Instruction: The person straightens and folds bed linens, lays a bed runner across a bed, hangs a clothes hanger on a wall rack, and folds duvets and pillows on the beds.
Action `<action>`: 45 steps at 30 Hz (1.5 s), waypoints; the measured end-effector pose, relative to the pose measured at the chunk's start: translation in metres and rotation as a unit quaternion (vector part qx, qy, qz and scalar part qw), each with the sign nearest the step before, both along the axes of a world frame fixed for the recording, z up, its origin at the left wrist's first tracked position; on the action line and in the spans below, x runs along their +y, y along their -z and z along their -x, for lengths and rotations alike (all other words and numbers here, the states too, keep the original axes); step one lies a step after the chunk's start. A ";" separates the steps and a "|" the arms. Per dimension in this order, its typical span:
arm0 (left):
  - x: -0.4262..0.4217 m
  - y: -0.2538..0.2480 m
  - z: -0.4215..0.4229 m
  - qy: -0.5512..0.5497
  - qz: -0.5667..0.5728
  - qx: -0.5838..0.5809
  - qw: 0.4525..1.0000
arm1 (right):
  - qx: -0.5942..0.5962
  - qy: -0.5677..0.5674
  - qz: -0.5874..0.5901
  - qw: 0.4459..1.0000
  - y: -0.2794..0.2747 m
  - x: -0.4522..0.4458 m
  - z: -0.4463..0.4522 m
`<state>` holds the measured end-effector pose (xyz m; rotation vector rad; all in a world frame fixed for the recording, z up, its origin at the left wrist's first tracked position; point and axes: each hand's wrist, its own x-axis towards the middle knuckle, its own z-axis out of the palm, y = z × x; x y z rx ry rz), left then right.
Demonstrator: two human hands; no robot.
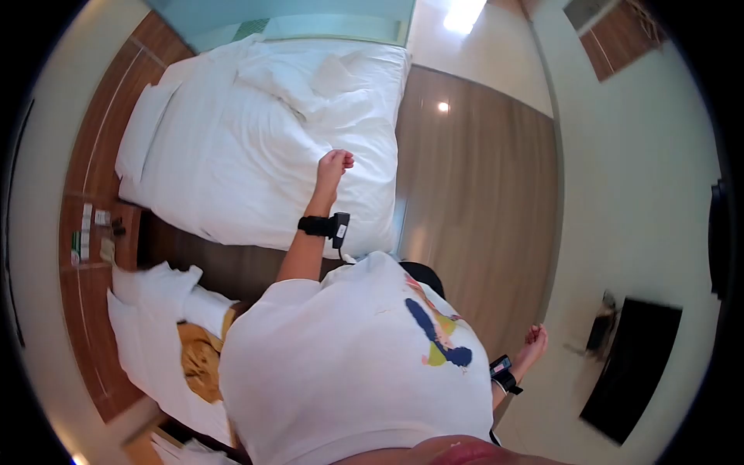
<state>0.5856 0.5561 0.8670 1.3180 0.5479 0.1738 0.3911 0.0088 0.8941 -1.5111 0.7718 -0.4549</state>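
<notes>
My left hand [335, 163] hovers over the near part of a bed with a rumpled white duvet [225, 155]. Its fingers are curled in, and nothing shows in them. A black strap with a small boxy device [339, 230] is on that forearm. My right hand [535, 341] hangs out at my right side near the wall, its fingers bent inward with no object visible. Around the right wrist sits another black strap with a device [502, 366]. My white T-shirt [333, 349] with a coloured print fills the lower middle.
A second bed [132, 333] with a mustard-brown cloth [201, 362] lies to my left. Small items [101, 218] stand on a ledge between the beds. Wood-look floor [473, 170] runs ahead on the right. A black screen [632, 368] hangs by the right wall; a glass partition [310, 19] stands beyond the bed.
</notes>
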 end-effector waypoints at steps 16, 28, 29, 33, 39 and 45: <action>0.040 0.047 0.027 -0.348 -0.047 -0.051 0.935 | 0.046 -0.529 0.147 0.835 0.015 0.078 -0.381; 0.051 0.010 -0.125 -0.267 -0.303 0.061 0.913 | 0.129 -0.641 0.079 0.752 0.026 0.172 -0.579; 0.053 0.011 -0.135 -0.274 -0.301 0.071 0.911 | 0.135 -0.648 0.079 0.745 0.033 0.180 -0.595; 0.075 0.029 -0.205 -0.227 -0.384 0.139 0.884 | 0.155 -0.717 0.106 0.671 0.055 0.233 -0.691; 0.107 0.097 -0.309 -0.213 -0.539 0.252 0.775 | 0.199 -0.766 0.184 0.583 0.098 0.324 -0.835; 0.117 0.168 -0.416 -0.225 -0.546 0.335 0.734 | 0.168 -0.814 0.157 0.534 0.139 0.386 -0.923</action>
